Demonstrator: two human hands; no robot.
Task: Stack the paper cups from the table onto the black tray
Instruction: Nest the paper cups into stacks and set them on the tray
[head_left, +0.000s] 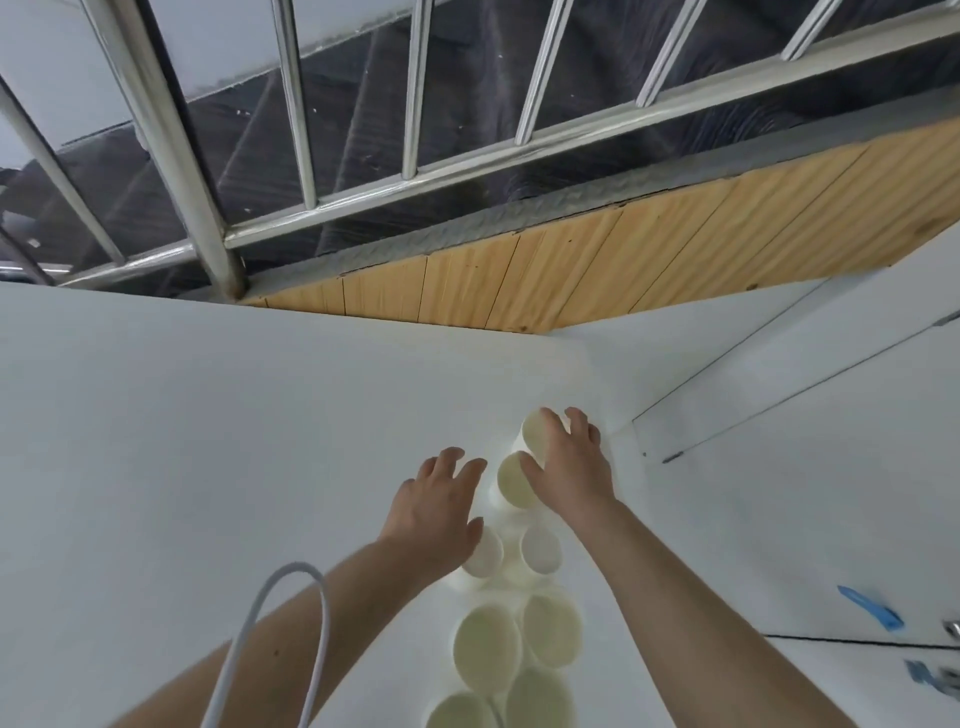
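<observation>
Several white paper cups stand open end up in two rows on the white table (208, 441). The farthest cup (535, 434) is held by my right hand (571, 467), thumb on its near side and fingers curled over its far rim. Just before it stands another cup (511, 480), touching my right thumb. My left hand (436, 501) hovers with its fingers spread, left of that cup and partly over a nearer cup (483, 558). More cups (488, 654) stand closer to me. No black tray is in view.
A white cable (317, 613) loops over my left forearm. Beyond the table's far edge are a wooden panel (571, 275) and a metal railing (208, 197). A white surface with blue tape (872, 608) lies to the right.
</observation>
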